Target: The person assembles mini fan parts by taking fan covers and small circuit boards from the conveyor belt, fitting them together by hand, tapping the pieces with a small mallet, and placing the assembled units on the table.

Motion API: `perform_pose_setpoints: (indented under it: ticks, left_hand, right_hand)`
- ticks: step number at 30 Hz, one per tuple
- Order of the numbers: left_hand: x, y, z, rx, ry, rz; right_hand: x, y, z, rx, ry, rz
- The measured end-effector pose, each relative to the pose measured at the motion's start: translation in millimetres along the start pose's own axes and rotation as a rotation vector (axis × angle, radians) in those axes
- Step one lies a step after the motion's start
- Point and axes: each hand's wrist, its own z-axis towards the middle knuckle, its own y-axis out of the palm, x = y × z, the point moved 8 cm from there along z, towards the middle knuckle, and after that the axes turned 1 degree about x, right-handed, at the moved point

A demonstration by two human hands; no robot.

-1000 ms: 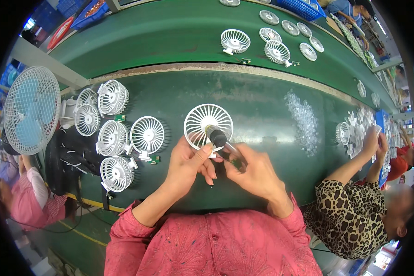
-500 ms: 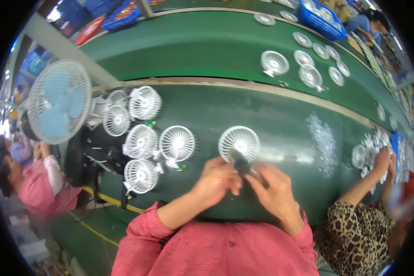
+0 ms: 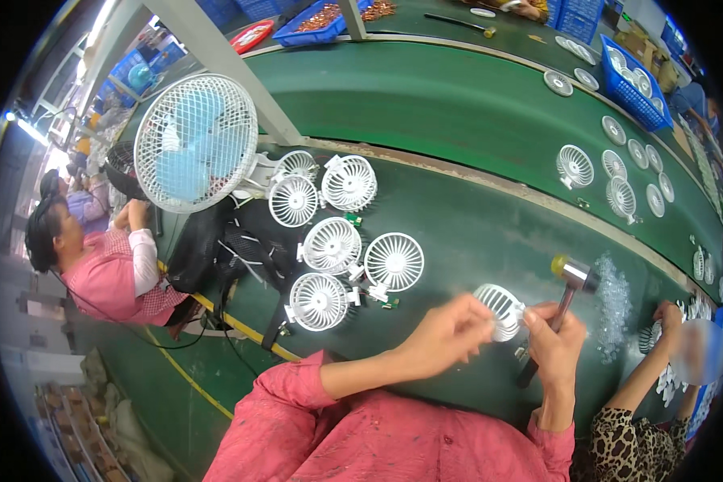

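A round white fan grille [image 3: 503,315] is tilted up off the green table between my hands. My left hand [image 3: 450,337] has its fingers curled against the grille's left rim, slightly blurred. My right hand [image 3: 556,341] is closed round the handle of a hammer [image 3: 584,278], whose metal head has a yellow face and points up and away. The dark end of its handle sticks out below the palm. My right thumb also presses at the grille's right side, by its small mount.
Several white fan housings [image 3: 316,302] and small green circuit boards [image 3: 390,303] sit to the left, beside a larger fan [image 3: 197,143] and a black bag [image 3: 203,249]. Clear small parts [image 3: 614,301] lie right. Co-workers sit on both sides. A green conveyor [image 3: 458,104] runs beyond.
The view has swung left. The hammer head has moved from over the grille to its right, now pointing up. The grille has gone from facing up to tilted between my hands.
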Motion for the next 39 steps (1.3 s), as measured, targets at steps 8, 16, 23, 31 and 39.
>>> perform_pose_setpoints:
  ticks: [8,16,23,31,39]
  left_hand:
    - [10,28,-13,0.121,0.767,1.213]
    - [12,33,-9,0.134,0.736,1.204]
    - [13,35,-7,0.134,0.743,1.207]
    - [20,21,-20,0.093,0.762,1.243]
    - [32,7,-20,0.168,0.671,1.178]
  right_hand:
    - [47,3,34,-0.027,-0.108,-0.397]
    - [19,-23,4,0.094,-0.067,-0.144]
    - [-7,-11,-46,0.143,-0.541,-0.508]
    - [58,-106,5,0.452,-0.008,-0.437]
    - [47,-142,30,0.570,-0.111,-0.853]
